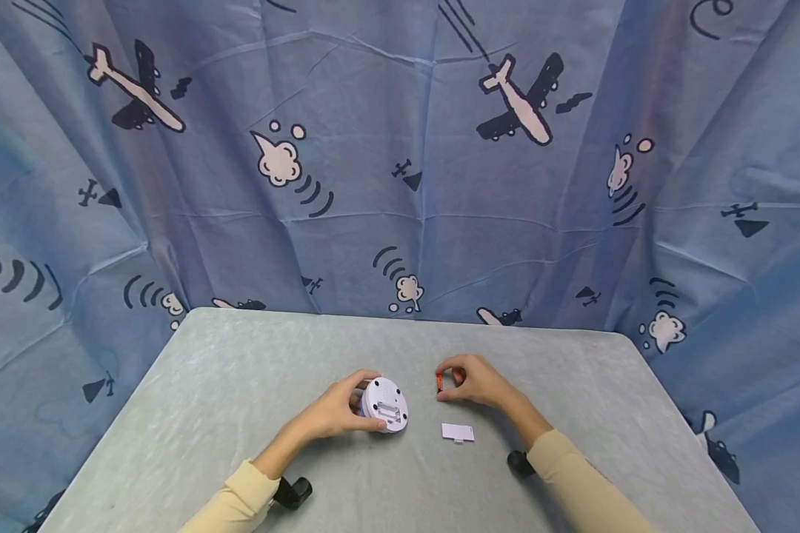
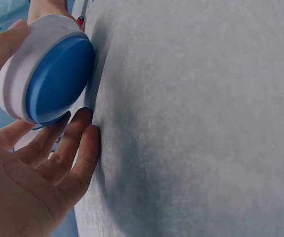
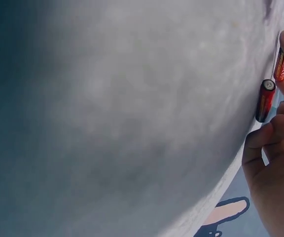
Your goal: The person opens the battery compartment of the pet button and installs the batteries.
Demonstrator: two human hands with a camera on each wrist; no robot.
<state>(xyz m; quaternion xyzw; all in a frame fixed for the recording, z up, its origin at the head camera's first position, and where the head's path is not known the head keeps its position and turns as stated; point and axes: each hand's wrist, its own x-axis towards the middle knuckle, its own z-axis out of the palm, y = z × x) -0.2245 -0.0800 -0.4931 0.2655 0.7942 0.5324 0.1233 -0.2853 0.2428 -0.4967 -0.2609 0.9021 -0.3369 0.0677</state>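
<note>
Near the middle of the table [image 1: 240, 385], the left hand [image 1: 336, 409] has its grip closed around a round white gadget [image 1: 385, 392], with thumb and fingers at its sides. The gadget is tilted, and its back, with a small uncovered battery slot [image 1: 389, 411], faces the person. Its other side has a big blue part [image 2: 60, 79]. Closer to the table's right edge, the right hand [image 1: 478, 381] has its grip pinching a small red battery [image 1: 439, 383] between finger and thumb. Another battery [image 3: 265, 101] shows near it in the right wrist view, but I cannot tell if it is held too. A white lid [image 1: 457, 431] lies flat on the table near the right hand, farther from the far edge. Past that edge hangs a blue curtain [image 1: 373, 148] with planes on it
</note>
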